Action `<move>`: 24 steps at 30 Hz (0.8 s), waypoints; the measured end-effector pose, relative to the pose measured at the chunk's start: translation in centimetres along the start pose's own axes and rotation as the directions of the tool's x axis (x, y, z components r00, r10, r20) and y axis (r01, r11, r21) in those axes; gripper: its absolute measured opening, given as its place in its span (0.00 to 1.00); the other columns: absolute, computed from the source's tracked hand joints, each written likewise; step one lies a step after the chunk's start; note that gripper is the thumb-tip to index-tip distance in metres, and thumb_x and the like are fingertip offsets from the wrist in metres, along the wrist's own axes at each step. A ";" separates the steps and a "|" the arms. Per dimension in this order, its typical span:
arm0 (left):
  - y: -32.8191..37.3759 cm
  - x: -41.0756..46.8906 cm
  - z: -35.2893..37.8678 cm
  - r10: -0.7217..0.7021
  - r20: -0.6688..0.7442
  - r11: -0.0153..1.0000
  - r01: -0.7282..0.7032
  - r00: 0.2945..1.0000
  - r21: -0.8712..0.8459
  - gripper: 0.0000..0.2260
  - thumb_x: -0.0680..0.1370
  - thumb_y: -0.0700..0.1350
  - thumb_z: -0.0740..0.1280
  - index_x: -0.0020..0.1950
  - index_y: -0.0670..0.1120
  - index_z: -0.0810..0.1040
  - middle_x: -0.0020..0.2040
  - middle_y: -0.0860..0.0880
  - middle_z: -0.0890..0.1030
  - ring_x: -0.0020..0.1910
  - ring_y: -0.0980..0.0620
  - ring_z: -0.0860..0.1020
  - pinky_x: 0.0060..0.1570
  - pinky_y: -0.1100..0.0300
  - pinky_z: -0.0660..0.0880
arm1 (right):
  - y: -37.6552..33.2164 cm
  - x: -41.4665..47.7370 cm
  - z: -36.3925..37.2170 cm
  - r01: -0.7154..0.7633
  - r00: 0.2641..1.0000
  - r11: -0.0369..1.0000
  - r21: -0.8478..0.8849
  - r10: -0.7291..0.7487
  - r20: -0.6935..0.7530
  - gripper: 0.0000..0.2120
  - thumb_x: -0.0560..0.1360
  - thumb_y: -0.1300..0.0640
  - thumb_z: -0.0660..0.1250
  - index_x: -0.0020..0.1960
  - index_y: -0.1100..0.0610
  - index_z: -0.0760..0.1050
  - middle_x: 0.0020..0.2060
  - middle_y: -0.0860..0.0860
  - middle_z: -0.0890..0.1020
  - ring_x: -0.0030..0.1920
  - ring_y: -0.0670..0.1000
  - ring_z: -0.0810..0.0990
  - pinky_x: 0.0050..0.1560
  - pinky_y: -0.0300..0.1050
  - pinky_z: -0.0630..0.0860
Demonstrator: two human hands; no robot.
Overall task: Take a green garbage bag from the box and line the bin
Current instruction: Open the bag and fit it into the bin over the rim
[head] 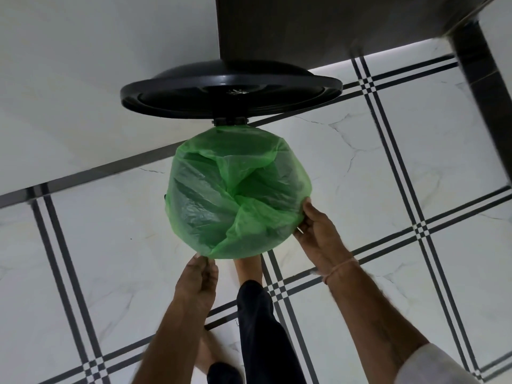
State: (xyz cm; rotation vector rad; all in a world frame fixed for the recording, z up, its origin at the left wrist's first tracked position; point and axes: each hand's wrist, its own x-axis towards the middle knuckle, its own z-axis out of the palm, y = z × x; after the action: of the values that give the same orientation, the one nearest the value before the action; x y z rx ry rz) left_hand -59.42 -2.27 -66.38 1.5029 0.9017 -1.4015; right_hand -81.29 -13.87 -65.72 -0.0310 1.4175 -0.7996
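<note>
A translucent green garbage bag (238, 192) is spread over the round mouth of the bin, folded over its rim all the way around and sagging inside. The bin's black lid (230, 90) stands tipped open behind it on its hinge. My left hand (198, 278) pinches the bag's edge at the near rim. Over at the right rim, my right hand (315, 231) grips the bag's edge. The bin's body is hidden under the bag. No box is in view.
The bin stands on a white marble-look floor (388, 167) with dark stripe lines, close to a white wall (83, 79). A dark cabinet (318, 26) and a dark post (482, 87) rise behind and to the right. My foot and trouser leg (257, 314) sit just before the bin.
</note>
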 end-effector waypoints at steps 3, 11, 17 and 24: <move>1.9 0.4 0.3 0.030 0.073 0.999 -0.027 0.997 -0.041 0.08 0.84 0.40 0.64 0.47 0.43 0.80 0.41 0.48 0.84 0.37 0.54 0.79 0.34 0.65 0.80 | -0.7 0.6 0.6 -0.033 0.999 0.999 0.004 0.032 0.021 0.12 0.82 0.53 0.66 0.57 0.61 0.81 0.49 0.56 0.86 0.50 0.54 0.85 0.46 0.50 0.85; 5.1 -1.4 1.5 0.138 0.195 0.989 -0.145 0.971 0.022 0.09 0.83 0.51 0.66 0.55 0.48 0.82 0.56 0.47 0.82 0.56 0.47 0.81 0.54 0.50 0.81 | -1.3 1.3 1.4 -0.075 0.992 0.989 -0.125 0.061 -0.108 0.12 0.85 0.51 0.63 0.52 0.58 0.81 0.48 0.54 0.84 0.47 0.53 0.84 0.43 0.49 0.85; 6.0 -0.6 2.0 0.138 0.195 0.989 -0.146 0.971 0.027 0.09 0.85 0.48 0.63 0.57 0.47 0.81 0.54 0.47 0.83 0.53 0.46 0.82 0.43 0.49 0.85 | -1.3 0.0 1.5 -0.065 0.995 0.971 -0.229 0.045 -0.092 0.17 0.84 0.44 0.61 0.59 0.55 0.80 0.57 0.55 0.84 0.56 0.56 0.83 0.60 0.58 0.80; 6.7 0.2 2.1 0.114 0.141 0.990 -0.124 0.983 0.062 0.10 0.84 0.45 0.66 0.47 0.45 0.84 0.49 0.47 0.84 0.40 0.52 0.86 0.33 0.56 0.84 | -1.0 0.3 3.0 -0.115 0.962 0.985 -0.131 0.078 -0.262 0.14 0.84 0.50 0.65 0.53 0.62 0.80 0.45 0.58 0.83 0.46 0.56 0.83 0.45 0.56 0.82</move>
State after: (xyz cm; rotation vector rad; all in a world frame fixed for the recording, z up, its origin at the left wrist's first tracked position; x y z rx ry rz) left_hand -54.00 -6.68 -65.82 1.4680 0.6733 -1.4424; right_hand -79.14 -16.13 -64.92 0.0307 1.7078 -0.6336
